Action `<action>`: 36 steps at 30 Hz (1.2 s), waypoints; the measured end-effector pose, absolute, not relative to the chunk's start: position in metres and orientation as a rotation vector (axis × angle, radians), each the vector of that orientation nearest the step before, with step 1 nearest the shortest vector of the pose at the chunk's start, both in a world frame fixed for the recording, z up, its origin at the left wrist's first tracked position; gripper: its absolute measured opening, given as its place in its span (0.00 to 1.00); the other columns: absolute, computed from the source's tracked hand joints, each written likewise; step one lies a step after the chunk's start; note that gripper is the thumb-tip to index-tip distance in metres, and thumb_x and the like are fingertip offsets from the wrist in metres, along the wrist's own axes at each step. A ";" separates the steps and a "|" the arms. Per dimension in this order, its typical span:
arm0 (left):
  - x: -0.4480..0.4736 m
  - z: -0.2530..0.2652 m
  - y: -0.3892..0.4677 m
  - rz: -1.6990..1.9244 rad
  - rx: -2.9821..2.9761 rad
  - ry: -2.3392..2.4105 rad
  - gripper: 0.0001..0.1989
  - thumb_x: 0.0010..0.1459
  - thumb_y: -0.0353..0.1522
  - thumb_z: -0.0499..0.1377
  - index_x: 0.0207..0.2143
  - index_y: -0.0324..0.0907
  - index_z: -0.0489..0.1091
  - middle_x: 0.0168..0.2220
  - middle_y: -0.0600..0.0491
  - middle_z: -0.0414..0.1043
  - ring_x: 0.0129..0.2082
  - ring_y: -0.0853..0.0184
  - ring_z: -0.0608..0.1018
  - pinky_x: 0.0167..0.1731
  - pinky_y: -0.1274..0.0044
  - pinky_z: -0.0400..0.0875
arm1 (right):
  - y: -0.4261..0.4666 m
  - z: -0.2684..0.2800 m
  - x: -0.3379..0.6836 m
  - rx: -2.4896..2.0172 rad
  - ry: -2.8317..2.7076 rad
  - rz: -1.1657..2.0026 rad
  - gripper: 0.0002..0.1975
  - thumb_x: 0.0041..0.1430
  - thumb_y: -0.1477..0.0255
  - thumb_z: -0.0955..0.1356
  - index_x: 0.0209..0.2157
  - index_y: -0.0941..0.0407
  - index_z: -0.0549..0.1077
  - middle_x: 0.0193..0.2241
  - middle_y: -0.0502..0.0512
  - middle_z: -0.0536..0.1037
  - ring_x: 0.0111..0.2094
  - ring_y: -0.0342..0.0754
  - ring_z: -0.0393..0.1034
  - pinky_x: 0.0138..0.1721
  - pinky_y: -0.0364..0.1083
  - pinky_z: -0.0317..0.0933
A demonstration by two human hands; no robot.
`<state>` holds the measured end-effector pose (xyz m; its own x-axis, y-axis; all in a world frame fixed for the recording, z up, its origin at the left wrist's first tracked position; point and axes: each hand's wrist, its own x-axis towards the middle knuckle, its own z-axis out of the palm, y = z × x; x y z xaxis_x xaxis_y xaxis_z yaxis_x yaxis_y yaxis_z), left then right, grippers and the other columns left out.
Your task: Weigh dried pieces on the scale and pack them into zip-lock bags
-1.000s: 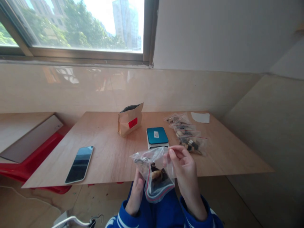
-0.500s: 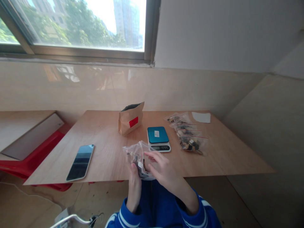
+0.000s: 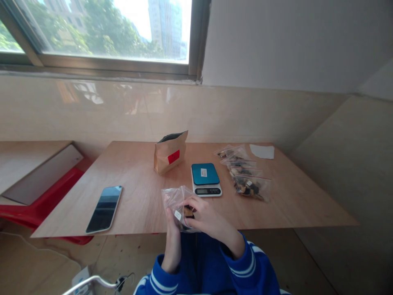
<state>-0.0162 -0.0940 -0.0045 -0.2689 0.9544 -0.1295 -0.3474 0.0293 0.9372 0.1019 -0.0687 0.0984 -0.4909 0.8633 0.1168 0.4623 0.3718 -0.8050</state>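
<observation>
A clear zip bag (image 3: 172, 197) with dark and tan dried pieces and a small white label is held over the table's front edge. My left hand (image 3: 173, 233) grips it from the left side, thumb against the plastic. From the right, my right hand (image 3: 204, 215) reaches over the same bag, its fingers curled around its right side by the tan pieces; whether they pinch plastic or contents I cannot make out. Just beyond the bag lies a kitchen scale (image 3: 205, 175) with a blue top and a small display.
Several filled zip bags (image 3: 248, 186) overlap to the right of the scale, near a white paper (image 3: 262, 151). An open brown paper pouch (image 3: 170, 155) with a red label stands behind. A phone (image 3: 105, 209) lies at left on the wooden table (image 3: 138, 192); a red stool (image 3: 58, 192) is beside it.
My right hand has closed in on the bag's right side, its fingers now curled by the tan pieces. The bag has turned slightly, showing its white label more clearly.
</observation>
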 end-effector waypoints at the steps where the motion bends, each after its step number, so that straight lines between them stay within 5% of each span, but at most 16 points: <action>1: -0.016 -0.005 -0.094 1.503 0.686 1.170 0.33 0.61 0.53 0.47 0.53 0.38 0.70 0.47 0.43 0.77 0.55 0.55 0.73 0.55 0.64 0.67 | -0.067 0.097 0.102 -1.111 -2.127 1.006 0.16 0.49 0.85 0.69 0.40 0.58 0.75 0.40 0.54 0.77 0.43 0.49 0.72 0.47 0.46 0.65; 11: -0.018 0.013 -0.091 1.456 0.277 0.976 0.37 0.53 0.56 0.55 0.53 0.37 0.69 0.45 0.41 0.77 0.45 0.55 0.79 0.39 0.69 0.76 | -0.049 0.084 0.102 -1.071 -1.938 1.030 0.14 0.51 0.82 0.71 0.40 0.53 0.75 0.41 0.51 0.77 0.45 0.48 0.72 0.49 0.47 0.63; 18: -0.021 0.020 -0.095 1.476 0.264 0.887 0.33 0.57 0.52 0.55 0.63 0.53 0.58 0.49 0.47 0.75 0.35 0.65 0.80 0.30 0.77 0.74 | -0.043 0.086 0.112 -0.893 -1.575 1.324 0.16 0.47 0.72 0.76 0.40 0.52 0.76 0.40 0.51 0.77 0.43 0.47 0.73 0.48 0.46 0.67; 22: -0.025 0.015 -0.091 1.474 0.216 0.948 0.32 0.56 0.51 0.56 0.60 0.48 0.63 0.43 0.47 0.77 0.28 0.68 0.78 0.25 0.78 0.72 | -0.026 0.087 0.117 -0.763 -1.322 1.417 0.19 0.44 0.68 0.78 0.39 0.53 0.75 0.40 0.53 0.79 0.41 0.47 0.74 0.44 0.46 0.70; 30: -0.032 0.011 -0.091 1.448 0.191 0.981 0.27 0.57 0.52 0.55 0.49 0.44 0.73 0.43 0.48 0.78 0.30 0.67 0.78 0.30 0.76 0.73 | 0.081 0.145 0.103 -0.635 -1.275 1.098 0.22 0.45 0.63 0.76 0.42 0.52 0.73 0.44 0.53 0.79 0.47 0.48 0.73 0.53 0.50 0.66; 36: -0.040 0.015 -0.087 1.535 0.130 1.002 0.25 0.56 0.49 0.57 0.51 0.48 0.72 0.45 0.49 0.78 0.38 0.63 0.80 0.35 0.75 0.75 | 0.162 0.164 0.072 -0.845 -1.893 0.570 0.13 0.50 0.74 0.73 0.39 0.57 0.74 0.39 0.54 0.78 0.42 0.50 0.73 0.47 0.51 0.67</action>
